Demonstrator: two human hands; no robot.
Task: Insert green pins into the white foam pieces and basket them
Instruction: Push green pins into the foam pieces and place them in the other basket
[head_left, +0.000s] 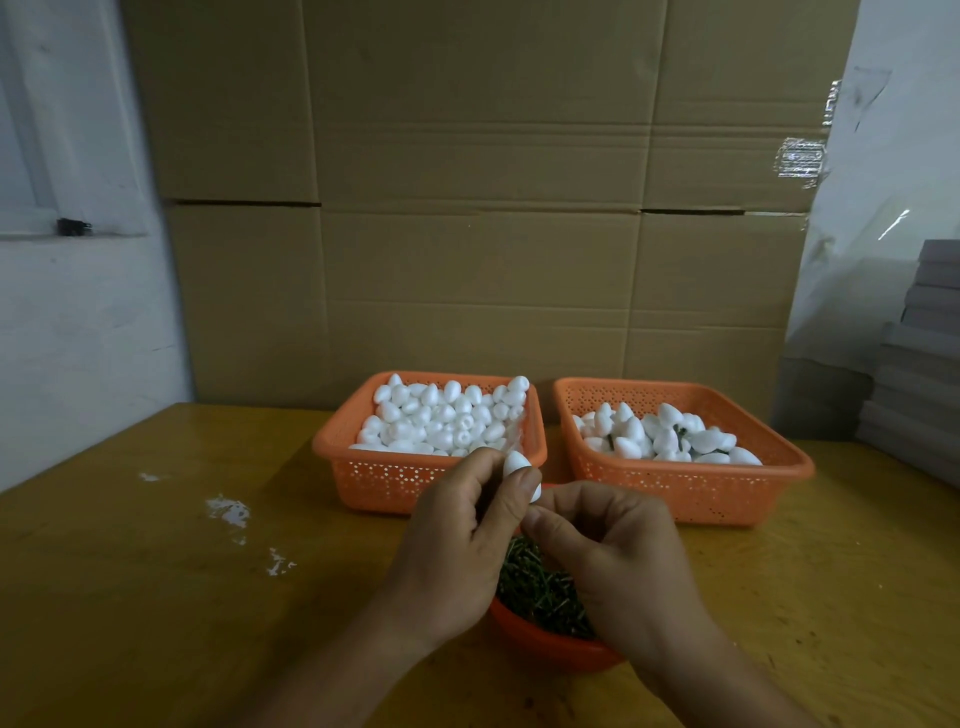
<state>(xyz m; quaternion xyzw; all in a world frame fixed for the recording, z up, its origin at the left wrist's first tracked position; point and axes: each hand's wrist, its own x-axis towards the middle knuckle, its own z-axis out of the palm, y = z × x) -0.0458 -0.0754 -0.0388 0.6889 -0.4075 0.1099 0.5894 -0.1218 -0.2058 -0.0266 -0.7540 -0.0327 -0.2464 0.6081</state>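
Beyond the one foam piece (516, 464) pinched in the left hand (457, 540) stand two orange baskets (387, 480) (691, 496), one red bowl (550, 647) below.

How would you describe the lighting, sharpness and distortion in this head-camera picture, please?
Head view: dim, soft light; wide-angle bending toward the edges; glare on the plastic sheet at right; the hands, left and right, slightly soft; white foam pieces bright, little detail.

A yellow-brown wooden worktop (156, 597) fills the near scene, flecked with white scraps (228, 512) at left. Behind it, big stacked cardboard boxes (483, 208) wall off the far side. Far left, a whitewashed wall (78, 338) with a window frame (31, 130); far right, clear plastic sheeting (883, 182) and stacked grey boards (919, 364).
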